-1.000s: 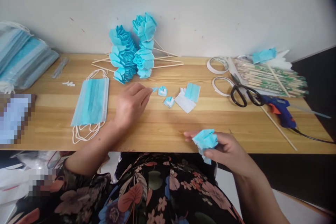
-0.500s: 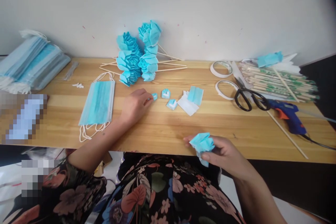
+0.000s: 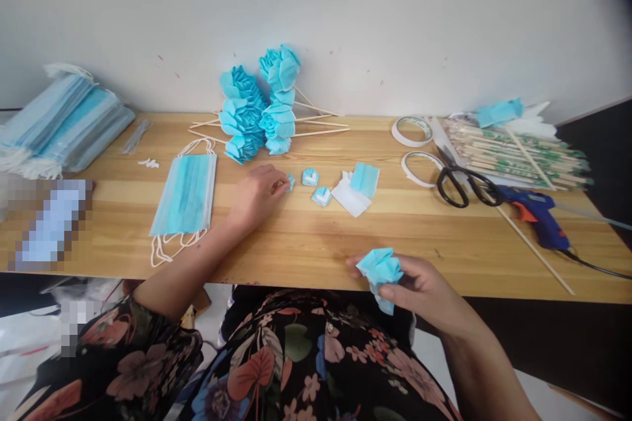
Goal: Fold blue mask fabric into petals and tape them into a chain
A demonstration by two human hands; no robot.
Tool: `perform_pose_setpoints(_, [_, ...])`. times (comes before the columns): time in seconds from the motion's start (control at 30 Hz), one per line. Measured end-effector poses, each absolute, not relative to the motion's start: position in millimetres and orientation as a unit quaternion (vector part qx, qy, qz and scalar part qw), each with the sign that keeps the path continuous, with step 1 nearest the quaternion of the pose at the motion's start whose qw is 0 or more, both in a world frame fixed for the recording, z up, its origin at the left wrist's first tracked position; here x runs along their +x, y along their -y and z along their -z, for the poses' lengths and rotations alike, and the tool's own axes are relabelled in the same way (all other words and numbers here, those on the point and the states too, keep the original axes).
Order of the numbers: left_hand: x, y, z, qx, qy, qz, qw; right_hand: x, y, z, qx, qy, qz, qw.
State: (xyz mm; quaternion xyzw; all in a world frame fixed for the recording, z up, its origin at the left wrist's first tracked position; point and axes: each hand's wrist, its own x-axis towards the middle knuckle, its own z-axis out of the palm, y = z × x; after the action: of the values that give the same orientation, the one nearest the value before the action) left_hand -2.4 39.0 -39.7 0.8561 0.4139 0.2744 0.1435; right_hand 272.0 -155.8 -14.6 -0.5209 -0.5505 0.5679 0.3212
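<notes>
At the near edge of the table, my right hand pinches a blue flower. Farther off and left, my left hand is at a small blue piece; whether it's pinching, I can't tell. A folded piece lies just right.

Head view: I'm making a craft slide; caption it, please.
The right hand holds a blue flower-like bundle; the left hand touches a small blue piece on the table.
</notes>
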Motion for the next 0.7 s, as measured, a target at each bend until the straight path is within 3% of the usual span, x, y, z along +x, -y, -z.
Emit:
perform_pose_setpoints(0.17, [-1.4,-39.4,41.3,0.855,-0.405,-0.283,0.157,311.6,146.2,-4.3,-0.629,0.581,-0.416,0.307])
perform_pose_setpoints(0.33, [-4.1,-39.0,48.1,0.851,-0.398,-0.309,0.15,346.5,118.0,-11.6,-0.725,0.646,-0.187,0.147])
perform_pose_setpoints(0.4, [-5.4,-38.6,50.5,0.855,-0.39,-0.313,0.137,349.5,107.0,-8.3,-0.726,0.669,-0.104,0.12])
perform_pose_setpoints(0.7, [-7.1,-33.9,47.4,0.884,-0.337,-0.303,0.109,335.4,87.3,15.7,-0.634,0.746,-0.066,0.19])
